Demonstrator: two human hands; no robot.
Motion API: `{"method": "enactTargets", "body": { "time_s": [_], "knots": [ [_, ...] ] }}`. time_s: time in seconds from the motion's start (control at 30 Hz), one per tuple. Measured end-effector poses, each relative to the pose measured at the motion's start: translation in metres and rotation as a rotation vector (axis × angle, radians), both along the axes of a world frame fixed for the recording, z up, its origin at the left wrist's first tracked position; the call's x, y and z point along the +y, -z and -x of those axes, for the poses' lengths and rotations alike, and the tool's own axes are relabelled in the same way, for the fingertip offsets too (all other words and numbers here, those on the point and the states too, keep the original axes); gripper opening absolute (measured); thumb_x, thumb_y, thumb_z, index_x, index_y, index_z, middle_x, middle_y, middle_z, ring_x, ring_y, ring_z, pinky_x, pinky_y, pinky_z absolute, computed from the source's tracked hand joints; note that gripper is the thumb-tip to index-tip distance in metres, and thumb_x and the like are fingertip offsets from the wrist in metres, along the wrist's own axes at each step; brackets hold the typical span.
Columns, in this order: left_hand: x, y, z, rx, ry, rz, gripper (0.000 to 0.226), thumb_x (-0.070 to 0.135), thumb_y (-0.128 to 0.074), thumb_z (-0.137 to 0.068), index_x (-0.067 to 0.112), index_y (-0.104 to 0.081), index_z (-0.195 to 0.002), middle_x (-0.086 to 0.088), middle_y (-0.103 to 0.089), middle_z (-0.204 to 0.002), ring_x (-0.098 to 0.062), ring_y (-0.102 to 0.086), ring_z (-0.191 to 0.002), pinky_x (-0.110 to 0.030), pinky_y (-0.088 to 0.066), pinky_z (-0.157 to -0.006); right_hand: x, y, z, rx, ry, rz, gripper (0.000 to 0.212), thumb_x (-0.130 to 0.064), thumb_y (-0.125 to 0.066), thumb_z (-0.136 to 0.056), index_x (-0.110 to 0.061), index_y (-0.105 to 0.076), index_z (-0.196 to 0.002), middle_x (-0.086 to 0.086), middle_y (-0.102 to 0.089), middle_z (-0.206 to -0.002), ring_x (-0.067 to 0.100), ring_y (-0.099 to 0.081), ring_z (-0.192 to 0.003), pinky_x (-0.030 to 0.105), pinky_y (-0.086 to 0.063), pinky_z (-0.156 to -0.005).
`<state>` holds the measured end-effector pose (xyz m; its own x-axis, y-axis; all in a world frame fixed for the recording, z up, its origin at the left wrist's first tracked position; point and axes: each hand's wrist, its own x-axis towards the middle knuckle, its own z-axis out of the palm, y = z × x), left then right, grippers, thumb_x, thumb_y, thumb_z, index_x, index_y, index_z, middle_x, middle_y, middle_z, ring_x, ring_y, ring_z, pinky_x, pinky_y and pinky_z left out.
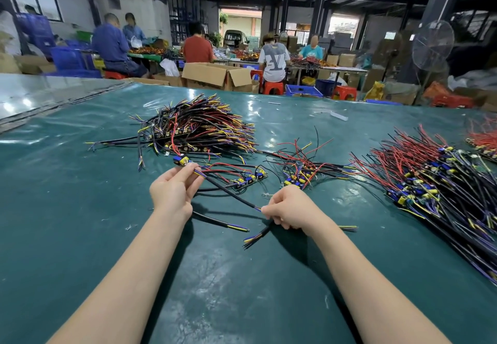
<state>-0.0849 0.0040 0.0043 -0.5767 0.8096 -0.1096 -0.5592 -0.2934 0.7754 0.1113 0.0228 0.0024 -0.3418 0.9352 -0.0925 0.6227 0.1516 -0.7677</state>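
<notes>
Item: black cable [231, 192], sheathed, held in the air just above the bench [242, 290] between both hands, slanting down from left to right.

- Left hand [174, 190]: fingers curled, thumb and fingertips pinching the cable's upper end where yellow and purple wires leave the sheath. These wires lead to a small blue-and-yellow module [181, 160] just beyond the fingertips.
- Right hand [290, 206]: fingers curled, thumb and forefinger pinching the cable's lower end, where short coloured wire tips show.
- Second cable [220, 222]: loose on the bench below the held one, between the two forearms, coloured tips pointing right.
- Third cable [258, 236]: lies beneath the right hand, frayed tips at its left end; whether the hand grips it cannot be told.
- Small circuit boards [250, 179]: a row with red and black leads, on the bench just beyond the held cable.
- Wired cluster [298, 177]: near the right hand, further back.
- Rear heap [199, 125]: black, red, yellow and purple wires, centre of the bench.
- Right-hand heap [430, 182]: modules with red leads and long black cables, well apart from the hands.
- Background: open cardboard box [215, 74], standing fan [433, 45], seated people at other benches.
</notes>
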Motion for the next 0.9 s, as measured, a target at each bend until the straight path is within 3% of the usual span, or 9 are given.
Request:
{"method": "enactTargets", "body": {
  "time_s": [0.13,0.23,0.3,0.37,0.4,0.5,0.6,0.73,0.9],
  "knots": [
    [0.0,0.0,0.003,-0.039,-0.029,0.014,0.021,-0.005,-0.059,-0.085,0.006,-0.053,-0.069,0.004,-0.063,-0.045,-0.003,-0.061,-0.043,-0.015,-0.053,-0.049,-0.002,-0.005,-0.003,0.193,-0.183,0.014,0.042,-0.008,-0.064,-0.077,-0.018,-0.05,-0.039,-0.002,-0.036,-0.034,0.009,-0.026,-0.032,0.018,-0.023,-0.041],
    [-0.002,-0.004,0.005,-0.062,0.135,0.045,0.018,-0.002,-0.055,-0.088,0.004,-0.058,-0.071,0.003,-0.064,-0.048,-0.002,-0.061,-0.044,-0.011,-0.049,-0.045,-0.003,-0.01,-0.019,0.329,-0.401,0.179,0.029,-0.026,-0.067,-0.065,-0.017,-0.057,-0.039,0.008,-0.044,-0.044,0.008,-0.032,-0.031,0.015,-0.022,-0.039],
    [-0.004,-0.008,0.003,-0.001,0.325,0.084,0.027,0.0,-0.05,-0.091,0.005,-0.064,-0.068,0.002,-0.066,-0.05,-0.001,-0.061,-0.044,-0.009,-0.047,-0.044,0.002,-0.009,-0.029,0.511,-0.355,0.316,0.032,-0.04,-0.063,-0.064,-0.015,-0.064,-0.043,0.003,-0.05,-0.041,0.006,-0.039,-0.031,0.013,-0.025,-0.038],
    [-0.008,-0.01,-0.003,0.112,0.49,0.123,0.029,-0.001,-0.048,-0.092,0.004,-0.065,-0.069,0.002,-0.066,-0.052,0.0,-0.06,-0.042,-0.007,-0.045,-0.042,0.008,-0.007,-0.035,0.691,-0.193,0.407,0.051,-0.053,-0.045,-0.073,-0.013,-0.068,-0.05,-0.001,-0.056,-0.044,0.005,-0.046,-0.036,0.013,-0.031,-0.038],
    [-0.01,-0.01,-0.007,0.168,0.556,0.143,0.025,-0.001,-0.048,-0.091,0.003,-0.063,-0.072,0.002,-0.066,-0.052,0.0,-0.058,-0.041,-0.007,-0.044,-0.039,0.011,-0.005,-0.034,0.701,-0.106,0.371,0.054,-0.052,-0.041,-0.078,-0.012,-0.069,-0.056,-0.001,-0.058,-0.047,0.005,-0.047,-0.038,0.013,-0.033,-0.038],
    [-0.013,-0.004,-0.022,0.338,0.691,0.181,0.014,0.0,-0.052,-0.089,0.004,-0.061,-0.078,0.002,-0.067,-0.055,0.0,-0.057,-0.041,-0.009,-0.044,-0.041,0.007,0.003,-0.012,0.629,0.003,0.169,0.03,-0.03,-0.052,-0.09,-0.01,-0.065,-0.072,-0.004,-0.059,-0.054,0.002,-0.048,-0.042,0.013,-0.037,-0.041],
    [-0.012,0.001,-0.032,0.437,0.762,0.208,0.011,0.004,-0.057,-0.088,0.008,-0.062,-0.079,0.002,-0.066,-0.055,-0.002,-0.057,-0.043,-0.013,-0.048,-0.045,0.001,0.008,0.009,0.69,0.021,0.096,0.025,-0.017,-0.055,-0.091,-0.012,-0.062,-0.067,-0.005,-0.058,-0.054,0.001,-0.05,-0.044,0.013,-0.042,-0.043],
    [-0.013,0.002,-0.036,0.489,0.816,0.239,0.009,0.008,-0.06,-0.086,0.009,-0.063,-0.078,0.001,-0.065,-0.053,-0.002,-0.057,-0.041,-0.014,-0.048,-0.043,-0.002,0.007,0.017,0.846,0.144,0.199,0.027,-0.01,-0.058,-0.088,-0.012,-0.06,-0.061,-0.007,-0.055,-0.047,0.004,-0.052,-0.044,0.015,-0.045,-0.044],
    [-0.014,0.005,-0.04,0.694,0.838,0.243,0.008,0.007,-0.062,-0.086,0.008,-0.065,-0.079,0.002,-0.063,-0.052,-0.001,-0.053,-0.04,-0.016,-0.047,-0.043,0.0,0.003,0.011,1.048,0.303,0.33,0.014,-0.003,-0.055,-0.086,-0.006,-0.061,-0.074,-0.005,-0.057,-0.045,0.004,-0.054,-0.039,0.015,-0.048,-0.044]
  ]
}}
